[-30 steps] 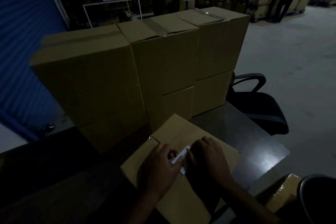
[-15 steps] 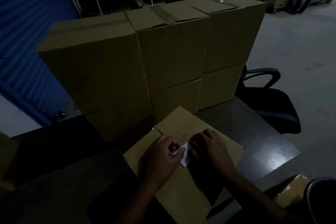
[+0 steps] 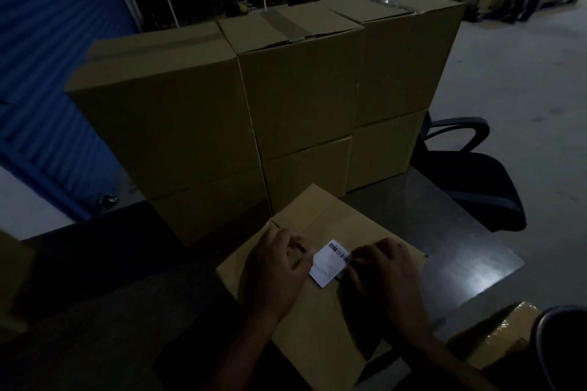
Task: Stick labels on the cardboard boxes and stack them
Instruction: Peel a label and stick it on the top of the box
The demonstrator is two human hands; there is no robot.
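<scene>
A brown cardboard box (image 3: 317,333) lies on the dark table in front of me. On its top lies a white label (image 3: 328,263) with a barcode at its far end. My left hand (image 3: 273,273) rests on the box with its fingertips at the label's left edge. My right hand (image 3: 381,276) has its fingers curled at the label's right edge, where they seem to pinch a thin strip. Behind stands a stack of sealed cardboard boxes (image 3: 286,98), two high and three wide.
A black office chair (image 3: 470,181) stands right of the table (image 3: 444,232). A taped box (image 3: 498,333) and a dark round bin (image 3: 562,346) sit at the lower right. A blue roller door (image 3: 47,41) fills the left. Shelving and more boxes lie far behind.
My hands have drawn apart, and the label now lies flat and far more exposed between them. The camera has tilted down and closer.
</scene>
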